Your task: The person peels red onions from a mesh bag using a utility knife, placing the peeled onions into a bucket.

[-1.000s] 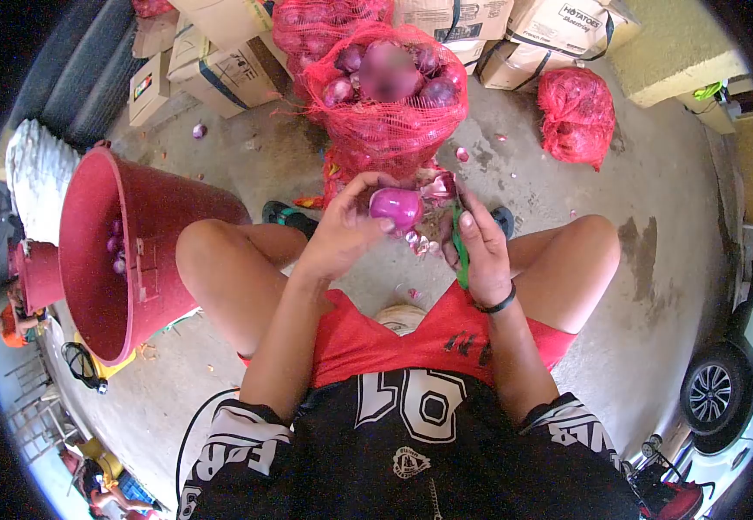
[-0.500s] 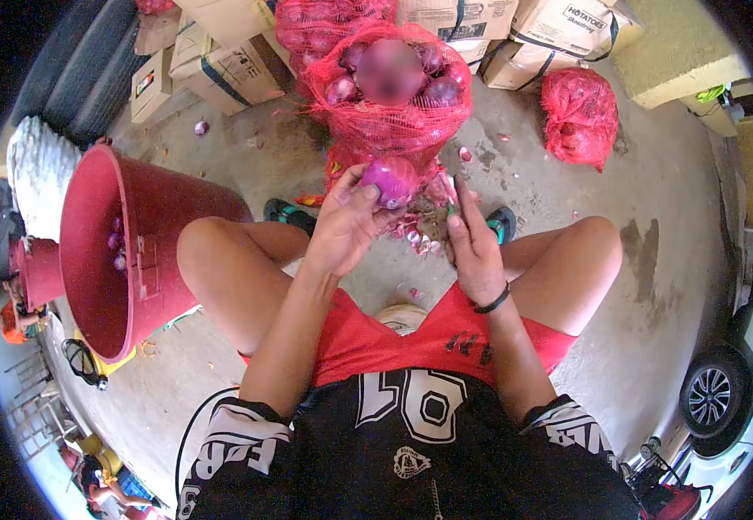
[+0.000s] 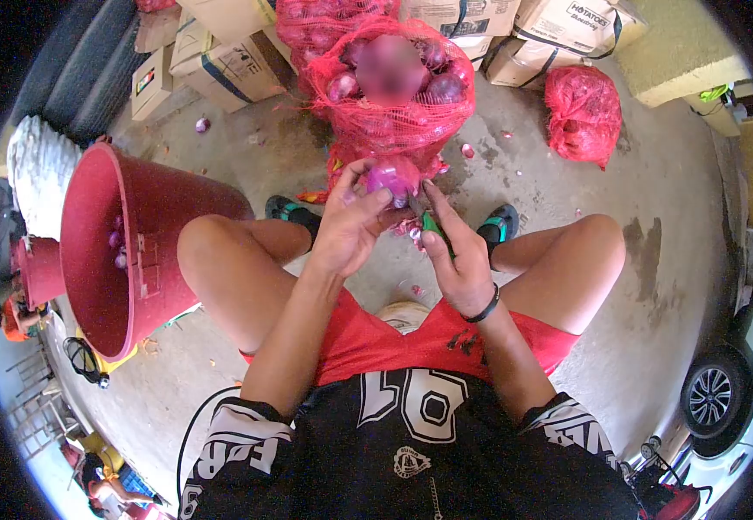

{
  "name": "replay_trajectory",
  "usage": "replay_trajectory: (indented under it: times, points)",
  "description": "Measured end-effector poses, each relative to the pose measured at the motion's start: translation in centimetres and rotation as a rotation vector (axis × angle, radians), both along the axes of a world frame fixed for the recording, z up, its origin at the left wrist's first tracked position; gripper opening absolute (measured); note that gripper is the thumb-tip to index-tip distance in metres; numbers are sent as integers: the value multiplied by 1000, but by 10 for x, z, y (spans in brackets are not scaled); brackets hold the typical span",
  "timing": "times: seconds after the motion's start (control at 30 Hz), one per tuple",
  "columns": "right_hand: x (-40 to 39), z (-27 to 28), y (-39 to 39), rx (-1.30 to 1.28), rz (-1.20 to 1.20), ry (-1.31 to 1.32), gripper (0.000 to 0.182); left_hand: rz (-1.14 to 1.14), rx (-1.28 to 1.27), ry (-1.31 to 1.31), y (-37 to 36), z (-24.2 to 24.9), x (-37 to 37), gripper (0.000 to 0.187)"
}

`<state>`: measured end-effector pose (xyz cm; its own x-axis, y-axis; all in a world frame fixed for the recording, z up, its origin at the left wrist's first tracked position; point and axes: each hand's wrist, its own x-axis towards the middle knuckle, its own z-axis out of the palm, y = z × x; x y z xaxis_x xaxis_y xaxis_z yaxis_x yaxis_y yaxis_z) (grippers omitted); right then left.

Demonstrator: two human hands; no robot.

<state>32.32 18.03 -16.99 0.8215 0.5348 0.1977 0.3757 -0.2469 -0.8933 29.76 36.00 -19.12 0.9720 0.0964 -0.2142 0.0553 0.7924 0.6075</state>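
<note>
A purple-red onion sits in the grip of my left hand, fingers behind it and thumb in front. My right hand is closed round a knife with a green handle. Its short dark blade meets the lower right side of the onion, and my right index finger reaches up close to it. Just beyond both hands stands a red mesh sack full of onions, its top open. Bits of onion skin lie on the floor below the hands, partly hidden by them.
To the left a large red tub leans over with a few onions inside. Cardboard boxes and a second onion sack stand behind. Another red mesh bag lies at right. A car wheel shows far right; people are at lower left.
My right hand has swung left and turned, bringing the knife from apart up against the onion. The loose peel near it is gone from view. My left hand has barely shifted.
</note>
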Motion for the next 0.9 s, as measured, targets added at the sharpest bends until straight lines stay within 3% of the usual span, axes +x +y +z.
replay_trajectory:
  times: [0.03,0.13,0.23,0.43,0.57,0.67,0.77,0.9]
  points:
    - [0,0,-1,-1,-6,-1,51,20,47,16,-1,2,0,43]
    - [0,1,-2,2,-18,3,51,109,554,-148,-2,-4,4,51]
    - [1,0,-4,17,-9,52,51,46,654,-189,1,1,3,58]
    - [0,2,-3,47,-1,155,51,191,1379,-296,-1,2,1,61]
    - [-1,2,3,53,-45,-2,46,223,1502,-325,-4,3,-1,60]
    - [0,8,-1,-81,-48,113,40,245,1582,-342,-4,5,0,58]
    - [0,3,2,64,-119,62,36,243,1533,-347,-5,4,1,57]
    - [-6,-6,0,238,-138,415,39,232,1340,-315,-11,2,2,52]
